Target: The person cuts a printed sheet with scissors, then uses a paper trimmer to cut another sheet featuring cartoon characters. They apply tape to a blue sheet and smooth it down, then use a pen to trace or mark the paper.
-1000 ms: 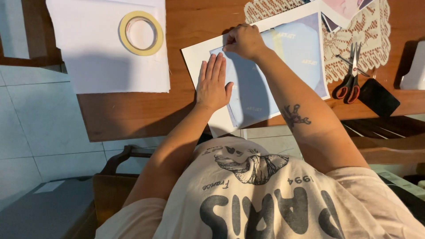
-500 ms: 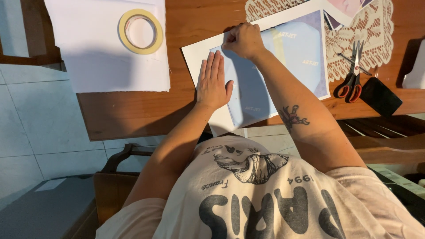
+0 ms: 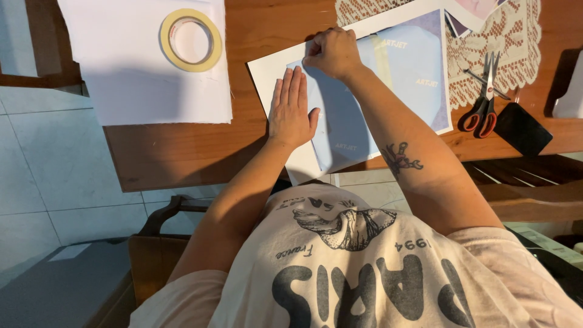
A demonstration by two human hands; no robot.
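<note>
The left hand (image 3: 293,109) lies flat and spread on the pale blue sheet (image 3: 388,91) at the counter's (image 3: 182,152) near edge, while the right hand (image 3: 333,53), curled, presses its far corner, seemingly smoothing it down; next likely needs steady pressure.

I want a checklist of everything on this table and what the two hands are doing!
Surface: brown wooden table, part covered by a white sheet.
Job's things: pale blue sheet lying on a white backing sheet, overhanging the table's near edge.
Clutter: roll of tape on the white sheet; red-handled scissors; black flat object; lace mat.
Grippers: left hand flat on the blue sheet; right hand closed, pressing its far corner.
Cables: nothing seen.
Surroundings: pale tiled floor; wooden chair below the table.
</note>
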